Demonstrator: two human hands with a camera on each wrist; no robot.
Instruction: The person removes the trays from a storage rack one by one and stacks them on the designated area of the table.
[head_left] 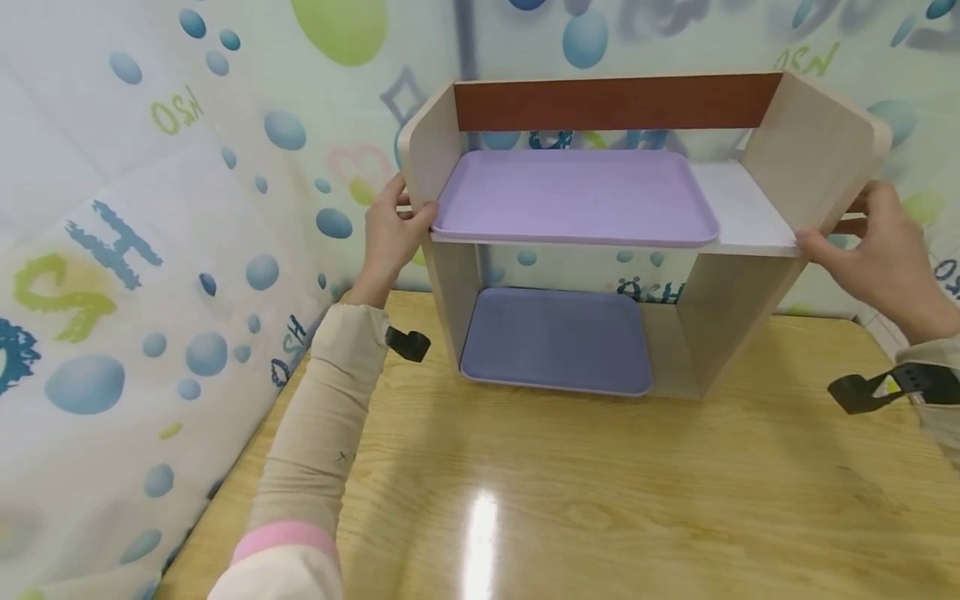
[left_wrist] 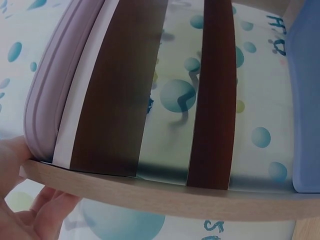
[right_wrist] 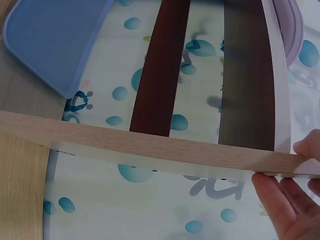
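Observation:
A small two-tier shelf (head_left: 813, 150) with pale wood side panels stands on the table in the head view. On its white upper board lies a lilac tray (head_left: 573, 196), toward the left; a blue-grey tray (head_left: 555, 342) rests on the lower level. My left hand (head_left: 393, 237) grips the left side panel (left_wrist: 165, 197), thumb at the front edge beside the lilac tray and fingers around the outer face. At the opposite end, my right hand (head_left: 885, 250) holds the right panel (right_wrist: 165, 145) at upper-board height, thumb in front and fingers outside.
Below the shelf spreads a wood-grain table (head_left: 600, 492). A patterned sheet (head_left: 150, 292) hangs close behind the shelf and along the left side. Reddish-brown slats (head_left: 615, 102) cross the shelf's back. Black camera mounts (head_left: 408, 343) sit on both wrists.

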